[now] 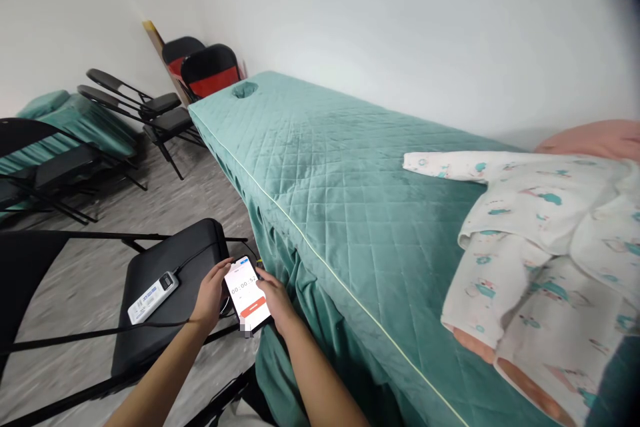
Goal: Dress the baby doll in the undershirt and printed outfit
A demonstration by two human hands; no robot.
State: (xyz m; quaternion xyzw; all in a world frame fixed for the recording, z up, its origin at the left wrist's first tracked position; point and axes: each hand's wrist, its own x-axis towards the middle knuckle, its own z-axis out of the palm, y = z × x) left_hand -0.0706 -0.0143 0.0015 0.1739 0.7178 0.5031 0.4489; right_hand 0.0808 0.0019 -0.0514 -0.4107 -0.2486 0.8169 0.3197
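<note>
A smartphone [247,293] is held between my two hands, its lit screen showing a timer near 52 seconds and an orange-red button. My left hand [213,293] grips its left edge. Around the right edge my right hand [274,295] is closed, its thumb at the side of the screen. Left of the phone, a white power bank [153,297] with a small dark display lies on the black chair seat [170,280], a cable running from its end. To the right on the bed lies a doll [473,345] dressed in white printed baby clothes [530,200].
The quilted green massage bed [350,173] runs along the white wall, with a face hole [245,89] at its far end. Several black folding chairs [165,120] stand at the left. A pink cushion-like thing [590,139] rests behind the clothes.
</note>
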